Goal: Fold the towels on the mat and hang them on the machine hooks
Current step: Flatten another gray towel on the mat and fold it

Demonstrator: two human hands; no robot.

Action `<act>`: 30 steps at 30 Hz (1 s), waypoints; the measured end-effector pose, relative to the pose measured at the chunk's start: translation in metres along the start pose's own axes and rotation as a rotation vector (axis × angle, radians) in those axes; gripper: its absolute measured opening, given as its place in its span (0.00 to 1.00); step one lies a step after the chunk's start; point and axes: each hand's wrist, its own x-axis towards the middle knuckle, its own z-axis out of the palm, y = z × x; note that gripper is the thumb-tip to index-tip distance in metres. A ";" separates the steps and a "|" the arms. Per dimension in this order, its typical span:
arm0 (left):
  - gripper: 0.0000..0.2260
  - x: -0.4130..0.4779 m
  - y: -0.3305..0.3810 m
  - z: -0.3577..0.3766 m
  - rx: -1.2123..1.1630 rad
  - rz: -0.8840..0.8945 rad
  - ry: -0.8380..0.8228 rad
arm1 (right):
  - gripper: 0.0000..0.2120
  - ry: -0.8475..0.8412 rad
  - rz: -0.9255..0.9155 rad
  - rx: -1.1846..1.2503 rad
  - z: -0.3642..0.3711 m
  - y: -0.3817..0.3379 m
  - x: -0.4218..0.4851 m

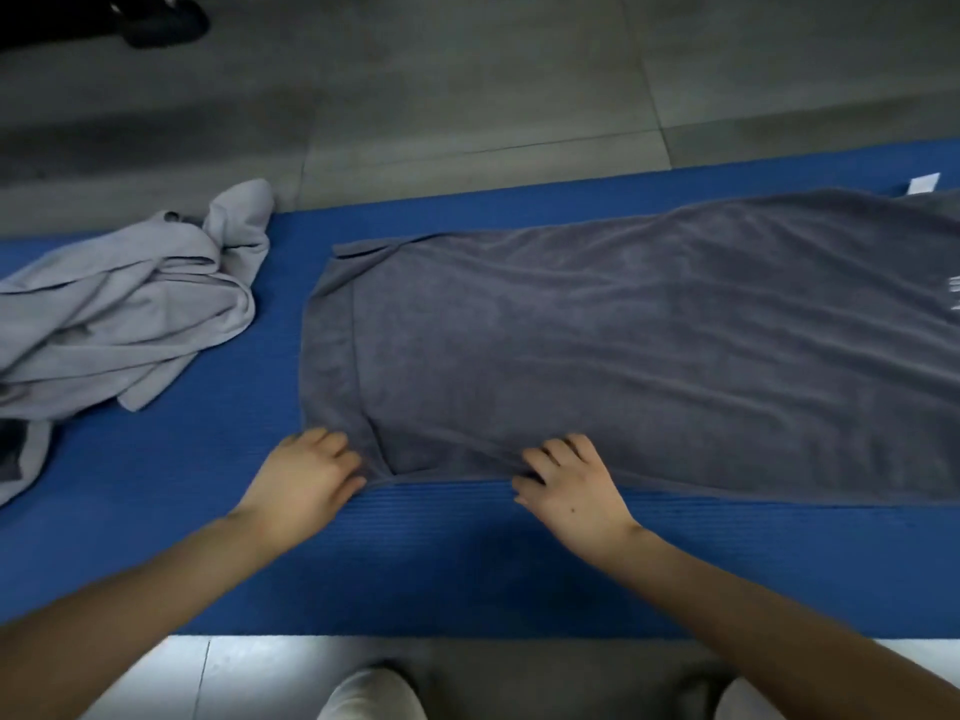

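Note:
A dark grey towel (623, 345) lies spread flat along the blue mat (415, 563), running off the right edge of the view. Its left end is folded over in a narrow strip. My left hand (306, 480) pinches the towel's near left corner. My right hand (571, 485) grips the near edge a little to the right, fingers curled into the cloth. A light grey towel (130, 304) lies crumpled on the left part of the mat.
Grey floor tiles (467, 96) lie beyond the mat. A dark shoe-like object (161, 23) sits at the top left. A white tag (924, 183) shows at the towel's far right corner. My knees (374, 693) are at the bottom edge.

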 end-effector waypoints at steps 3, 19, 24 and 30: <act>0.10 -0.022 0.001 0.036 -0.074 -0.126 0.000 | 0.11 0.019 0.025 -0.058 0.002 -0.003 0.006; 0.13 -0.052 -0.022 0.049 -0.175 -0.079 0.262 | 0.06 0.171 -0.114 -0.033 -0.011 -0.010 0.021; 0.11 -0.080 -0.035 0.045 -0.064 0.020 0.133 | 0.11 0.065 -0.137 0.108 -0.008 -0.040 0.005; 0.20 -0.096 -0.014 0.052 -0.122 0.074 -0.142 | 0.10 -0.221 -0.205 0.113 -0.001 -0.056 -0.014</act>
